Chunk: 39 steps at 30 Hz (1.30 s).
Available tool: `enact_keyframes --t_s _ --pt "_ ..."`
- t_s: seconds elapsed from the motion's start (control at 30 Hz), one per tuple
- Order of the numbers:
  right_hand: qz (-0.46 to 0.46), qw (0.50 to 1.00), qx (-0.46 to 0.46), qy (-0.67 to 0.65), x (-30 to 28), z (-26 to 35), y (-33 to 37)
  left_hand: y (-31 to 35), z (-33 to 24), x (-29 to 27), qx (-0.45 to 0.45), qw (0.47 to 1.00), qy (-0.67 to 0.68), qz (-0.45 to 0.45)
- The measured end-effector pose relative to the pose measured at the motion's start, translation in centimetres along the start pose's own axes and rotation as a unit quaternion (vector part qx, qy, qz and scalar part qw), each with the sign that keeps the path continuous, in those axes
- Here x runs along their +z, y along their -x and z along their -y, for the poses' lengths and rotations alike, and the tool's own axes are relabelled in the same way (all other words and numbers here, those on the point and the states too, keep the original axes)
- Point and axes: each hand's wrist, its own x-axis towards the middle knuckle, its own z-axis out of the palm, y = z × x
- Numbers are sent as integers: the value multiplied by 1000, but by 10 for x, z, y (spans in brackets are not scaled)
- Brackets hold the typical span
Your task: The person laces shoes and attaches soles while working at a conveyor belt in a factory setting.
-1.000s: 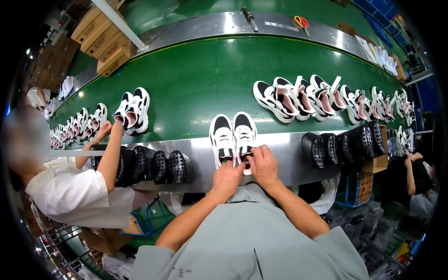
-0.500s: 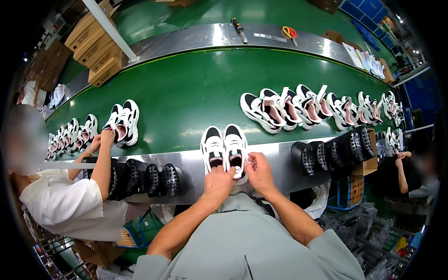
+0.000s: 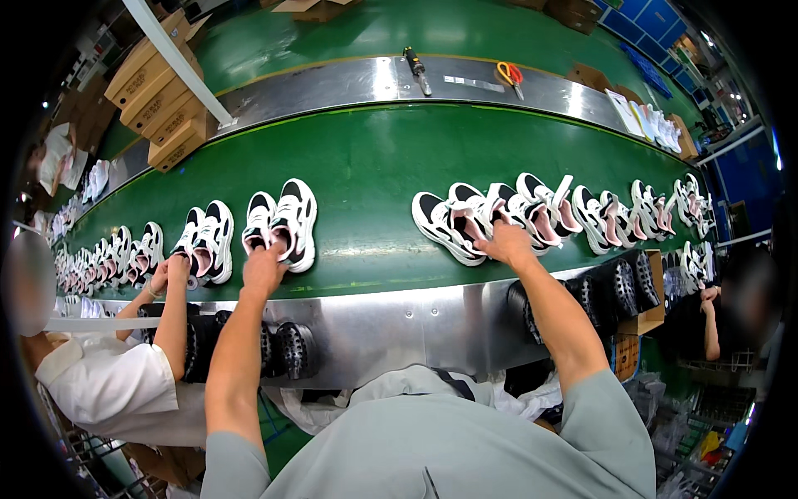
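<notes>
A pair of white and black sneakers [image 3: 297, 218] with pink lining rests on the green belt [image 3: 366, 187] to the left. My left hand [image 3: 264, 273] is closed on the heel end of that pair, its fingers at the shoe openings. To the right, my right hand [image 3: 507, 244] reaches onto a row of matching sneakers. Its fingers are closed at the heel openings of the row's nearest pair [image 3: 438, 223], and the thumb lies against a heel. The fingertips of both hands are partly hidden inside the shoes.
A person's hands [image 3: 173, 270] work on another sneaker pair [image 3: 212, 237] at my left. Black studded shoe forms [image 3: 293, 351] stand on the metal ledge [image 3: 374, 324], more [image 3: 619, 291] at right. Beyond lie a screwdriver-like tool [image 3: 416, 71], orange-handled scissors [image 3: 510, 79] and stacked cartons [image 3: 166, 112].
The pair in front of me has moved left onto the belt, with my left hand on it. My right hand has swung right and taken hold of a pair in the row.
</notes>
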Motion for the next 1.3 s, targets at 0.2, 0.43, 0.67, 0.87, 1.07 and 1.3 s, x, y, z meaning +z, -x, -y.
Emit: enact_keyframes --t_s 0.2,0.43,0.67,0.87,1.07,1.3 --pt "-52 994 -44 -84 20 52 -13 20 -45 -11 22 994 -98 -33" --pt "24 989 -106 -103 18 112 84 42 -172 31 126 917 377 41" --pt "-69 983 -141 -98 94 136 175 61 -208 -1 101 913 350 181" --pt "-93 979 -95 -156 119 138 190 69 -244 -17 182 958 36 218" --pt "-206 932 -132 -267 97 108 226 76 -248 24 300 950 22 82" --pt "-384 877 237 -166 76 -81 259 82 -283 -2 249 952 -15 175"
